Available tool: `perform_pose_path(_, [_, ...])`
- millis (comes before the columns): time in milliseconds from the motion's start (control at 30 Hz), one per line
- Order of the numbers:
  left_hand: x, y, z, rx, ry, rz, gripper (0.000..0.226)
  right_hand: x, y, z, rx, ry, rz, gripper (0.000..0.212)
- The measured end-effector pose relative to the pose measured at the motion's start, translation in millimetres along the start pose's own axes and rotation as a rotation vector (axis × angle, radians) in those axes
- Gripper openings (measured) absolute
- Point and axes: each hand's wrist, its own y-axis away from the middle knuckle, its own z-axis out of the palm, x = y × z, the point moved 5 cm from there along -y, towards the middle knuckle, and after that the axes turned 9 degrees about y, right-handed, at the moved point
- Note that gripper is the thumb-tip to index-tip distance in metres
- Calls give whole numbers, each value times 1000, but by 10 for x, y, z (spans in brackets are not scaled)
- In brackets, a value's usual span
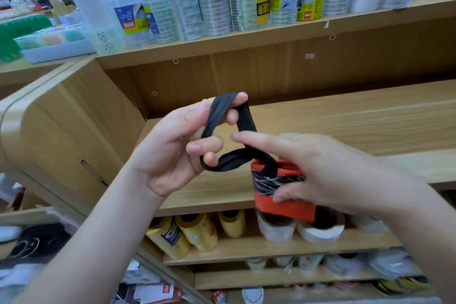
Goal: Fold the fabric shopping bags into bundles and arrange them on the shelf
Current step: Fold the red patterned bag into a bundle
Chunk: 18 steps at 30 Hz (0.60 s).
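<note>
A folded fabric bag bundle (pixel 278 195), red-orange with a black patterned band, is held in front of the wooden shelf (pixel 345 126). My right hand (pixel 328 175) grips the bundle from the right, index finger stretched out to the left. The bag's black strap (pixel 232 131) loops up from the bundle and is stretched open around the fingers of my left hand (pixel 177 148), which holds it at the left of the bundle. The bundle's right part is hidden behind my right hand.
Stacked packs of clear tape rolls (pixel 222 2) fill the shelf above. Yellow rolls (pixel 195 232) and white tape rolls (pixel 298 229) lie on the shelf below. A rounded wooden shelf end (pixel 49 131) stands at the left, with boxed goods (pixel 54 44) on top.
</note>
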Motion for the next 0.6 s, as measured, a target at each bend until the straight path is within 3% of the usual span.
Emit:
perform_pose_path(67, [-17, -57, 126, -58, 89, 21, 56, -100, -69, -13, 104, 133, -18, 85])
perform_pose_path(133, [-64, -98, 248, -127, 208, 36, 58, -107, -119, -66, 313, 195, -48, 62])
perform_pose_path(233, [-169, -100, 245, -165, 389, 17, 53, -41, -130, -57, 515, 179, -69, 39])
perform_pose_path(300, [-259, -98, 126, -18, 375, 18, 48, 20, -101, -35, 601, 33, -122, 29])
perform_pose_path(433, [-333, -56, -126, 470, 160, 115, 22, 81, -27, -29, 760, -129, -206, 24])
perform_pose_path(600, [-308, -6, -215, 765, -417, 193, 18, 5, 22, 42, 827, -159, -249, 23])
